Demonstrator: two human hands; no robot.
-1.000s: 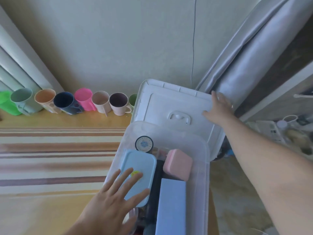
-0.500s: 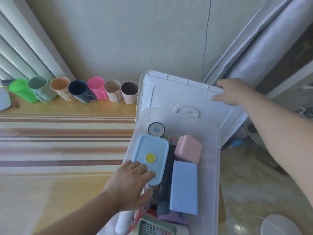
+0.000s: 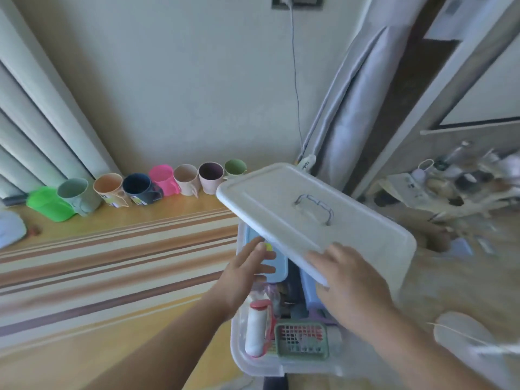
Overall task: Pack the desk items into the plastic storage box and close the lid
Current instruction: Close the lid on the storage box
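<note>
Lid (image 3: pixel 298 218) is over the far half of the storage box (image 3: pixel 253 364), tilted, near edge raised, long axis skewed off the box's. Right hand (image 3: pixel 351 285) grips that near edge, fingers on top. Left hand (image 3: pixel 244 274) is relaxed and holding nothing, fingers reaching under the lid above the blue case (image 3: pixel 277 270). Judgement: lid needs squaring to the box, then lowering; left hand is in the closing path (pinch risk). Box sits at the right edge of the striped surface (image 3: pixel 112 263); mugs (image 3: pixel 163 180) line the wall, curtain (image 3: pixel 346 114) right.
</note>
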